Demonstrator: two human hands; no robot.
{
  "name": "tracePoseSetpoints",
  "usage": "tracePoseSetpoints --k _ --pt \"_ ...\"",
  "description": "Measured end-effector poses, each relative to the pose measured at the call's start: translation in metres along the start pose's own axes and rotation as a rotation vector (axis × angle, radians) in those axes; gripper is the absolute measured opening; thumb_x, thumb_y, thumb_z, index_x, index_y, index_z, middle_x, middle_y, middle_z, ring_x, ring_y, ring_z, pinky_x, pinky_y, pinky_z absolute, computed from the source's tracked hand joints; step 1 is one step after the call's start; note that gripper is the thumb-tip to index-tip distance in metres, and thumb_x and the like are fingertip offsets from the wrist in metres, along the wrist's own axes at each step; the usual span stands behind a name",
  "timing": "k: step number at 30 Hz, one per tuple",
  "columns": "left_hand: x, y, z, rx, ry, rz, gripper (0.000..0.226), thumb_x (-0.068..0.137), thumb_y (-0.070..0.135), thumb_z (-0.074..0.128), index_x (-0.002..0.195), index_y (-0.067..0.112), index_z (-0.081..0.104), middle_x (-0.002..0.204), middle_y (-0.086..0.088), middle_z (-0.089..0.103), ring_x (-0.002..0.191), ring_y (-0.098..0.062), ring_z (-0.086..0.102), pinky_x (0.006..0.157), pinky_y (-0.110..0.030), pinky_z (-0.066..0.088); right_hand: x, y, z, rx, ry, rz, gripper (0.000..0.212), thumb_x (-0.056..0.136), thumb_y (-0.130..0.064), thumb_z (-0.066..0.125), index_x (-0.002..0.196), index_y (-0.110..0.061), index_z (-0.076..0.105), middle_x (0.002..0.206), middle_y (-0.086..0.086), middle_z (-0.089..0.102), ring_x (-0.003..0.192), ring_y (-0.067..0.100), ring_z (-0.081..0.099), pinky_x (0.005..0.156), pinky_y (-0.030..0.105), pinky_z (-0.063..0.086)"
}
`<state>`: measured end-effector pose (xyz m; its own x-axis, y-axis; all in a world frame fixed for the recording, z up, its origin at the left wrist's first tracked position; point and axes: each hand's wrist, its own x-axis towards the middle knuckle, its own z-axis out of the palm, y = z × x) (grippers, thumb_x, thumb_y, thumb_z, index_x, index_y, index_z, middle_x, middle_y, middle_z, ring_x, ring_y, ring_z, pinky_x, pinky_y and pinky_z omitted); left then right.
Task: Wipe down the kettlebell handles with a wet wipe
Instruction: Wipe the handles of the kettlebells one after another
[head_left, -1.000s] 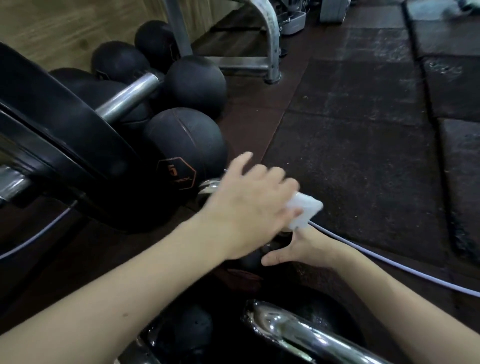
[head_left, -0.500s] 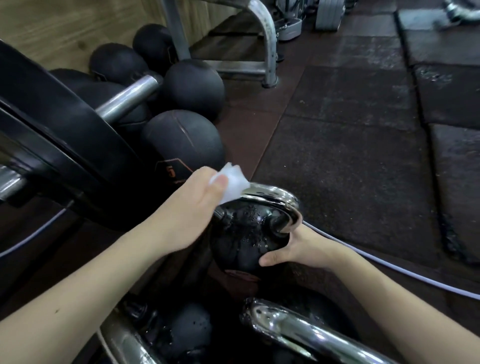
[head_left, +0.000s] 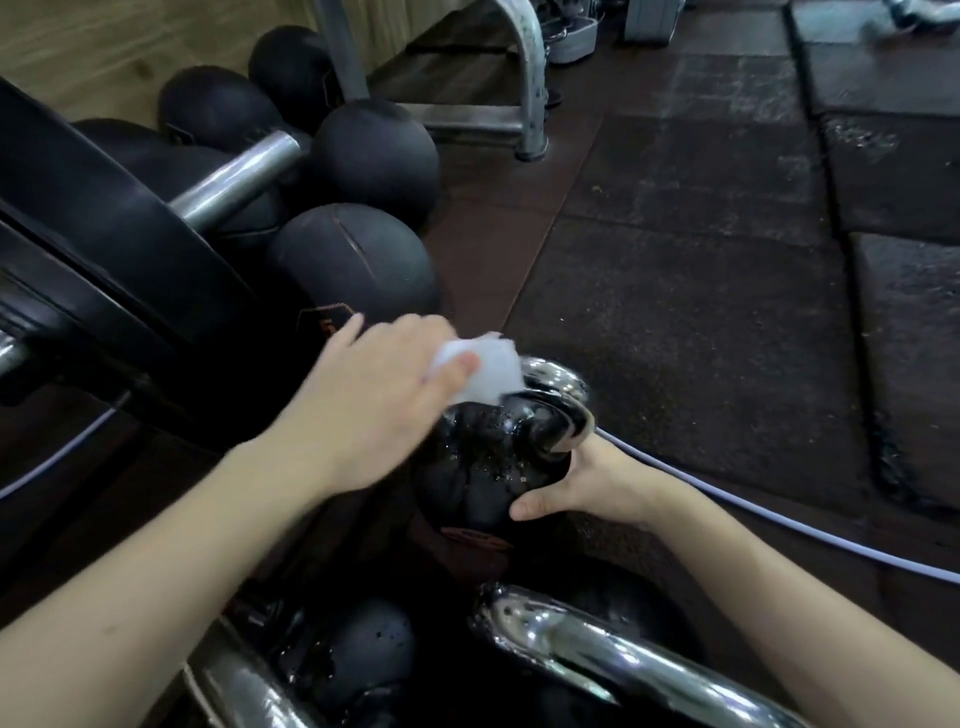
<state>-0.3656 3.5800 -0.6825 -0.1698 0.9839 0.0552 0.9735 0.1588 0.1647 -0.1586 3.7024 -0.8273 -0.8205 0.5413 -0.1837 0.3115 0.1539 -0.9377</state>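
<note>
My left hand presses a crumpled white wet wipe against the left end of a chrome kettlebell handle, the wipe pinched under my thumb, at the middle of the gym floor. My right hand cups the right side of the black kettlebell, thumb and fingers curled against its body, which is glossy and speckled with water droplets. A reddish label low on the near side of the bell is too dark to read. An orange hexagon logo on the nearest medicine ball, just left of my left hand, is also unreadable. More medicine balls lie farther left, behind a steel barbell sleeve and a black weight plate. Near me, a second chrome handle shines wet. A pale cable runs across the rubber mats to the right.
</note>
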Motion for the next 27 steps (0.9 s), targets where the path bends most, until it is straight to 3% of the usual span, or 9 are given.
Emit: tracePoseSetpoints --k 3,5,9,13,15,17,20,24,27 --pt "-0.015 -0.040 0.007 -0.551 -0.049 -0.169 0.073 0.095 0.079 0.019 0.114 0.021 0.060 0.119 -0.002 0.067 0.114 -0.013 0.060 0.111 -0.049 0.041 0.000 0.001 -0.001 -0.038 -0.002 -0.005 0.099 0.055 -0.037 0.101 0.140 -0.039 0.051 0.144 -0.010 0.052 0.132 0.004 0.051 0.115 0.036 0.044" --pt "-0.019 -0.041 0.007 -0.591 -0.048 -0.188 0.073 0.096 0.076 0.021 0.110 0.016 0.060 0.116 -0.006 0.066 0.109 -0.016 0.062 0.107 -0.049 0.044 0.001 0.002 -0.001 -0.033 -0.006 -0.002 0.101 0.054 -0.038 0.101 0.140 -0.040 0.050 0.145 -0.010 0.051 0.133 0.005 0.051 0.115 0.037 0.044" --pt "0.001 0.008 -0.002 -0.142 0.041 0.042 0.035 0.103 0.058 0.025 0.095 0.031 0.046 0.097 0.002 0.058 0.094 -0.027 0.058 0.089 -0.049 0.048 0.001 0.000 -0.001 -0.019 -0.014 0.009 0.109 0.054 -0.036 0.103 0.146 -0.033 0.045 0.147 -0.008 0.052 0.136 0.007 0.050 0.116 0.038 0.043" --pt "0.014 0.069 0.014 0.257 0.106 0.261 0.046 0.100 0.052 0.030 0.112 0.020 0.061 0.102 -0.002 0.062 0.097 -0.029 0.061 0.109 -0.052 0.041 -0.002 -0.005 -0.005 -0.017 -0.058 0.013 0.091 0.068 -0.022 0.096 0.131 -0.051 0.035 0.133 -0.032 0.045 0.117 -0.030 0.042 0.092 -0.005 0.036" --pt "0.012 0.073 0.016 0.264 0.098 0.285 0.049 0.100 0.053 0.031 0.116 0.018 0.062 0.103 -0.002 0.062 0.099 -0.027 0.062 0.116 -0.055 0.035 -0.006 -0.006 -0.006 -0.028 -0.070 0.027 0.089 0.071 -0.022 0.094 0.129 -0.050 0.032 0.126 -0.037 0.039 0.117 -0.028 0.040 0.081 -0.010 0.033" --pt "0.008 0.057 0.008 0.224 0.108 0.249 0.053 0.100 0.056 0.026 0.120 0.020 0.060 0.107 0.001 0.062 0.106 -0.025 0.062 0.121 -0.055 0.028 -0.004 -0.004 -0.006 -0.018 -0.037 0.011 0.092 0.068 -0.017 0.096 0.137 -0.037 0.038 0.130 -0.032 0.048 0.122 -0.020 0.046 0.091 -0.003 0.039" --pt "-0.003 0.017 0.001 0.028 0.032 0.064 0.054 0.099 0.062 0.016 0.126 0.031 0.052 0.118 0.009 0.060 0.120 -0.020 0.056 0.122 -0.050 0.024 -0.002 -0.002 -0.001 -0.003 -0.012 0.018 0.106 0.059 -0.023 0.101 0.147 -0.026 0.042 0.144 -0.013 0.056 0.134 0.001 0.051 0.115 0.031 0.043" --pt "-0.026 -0.026 0.002 -0.521 -0.060 -0.208 0.044 0.104 0.067 0.022 0.109 0.035 0.052 0.106 0.009 0.064 0.107 -0.016 0.061 0.101 -0.041 0.045 -0.001 -0.001 -0.003 -0.012 -0.021 -0.014 0.104 0.060 -0.027 0.101 0.146 -0.027 0.044 0.144 -0.013 0.054 0.132 -0.001 0.051 0.109 0.018 0.044" --pt "-0.020 -0.018 0.000 -0.457 -0.034 -0.151 0.046 0.103 0.067 0.020 0.113 0.035 0.052 0.113 0.013 0.061 0.114 -0.013 0.059 0.102 -0.041 0.044 -0.001 -0.001 -0.003 -0.036 -0.019 -0.004 0.103 0.060 -0.026 0.101 0.146 -0.026 0.044 0.144 -0.012 0.056 0.133 0.001 0.052 0.112 0.024 0.045"
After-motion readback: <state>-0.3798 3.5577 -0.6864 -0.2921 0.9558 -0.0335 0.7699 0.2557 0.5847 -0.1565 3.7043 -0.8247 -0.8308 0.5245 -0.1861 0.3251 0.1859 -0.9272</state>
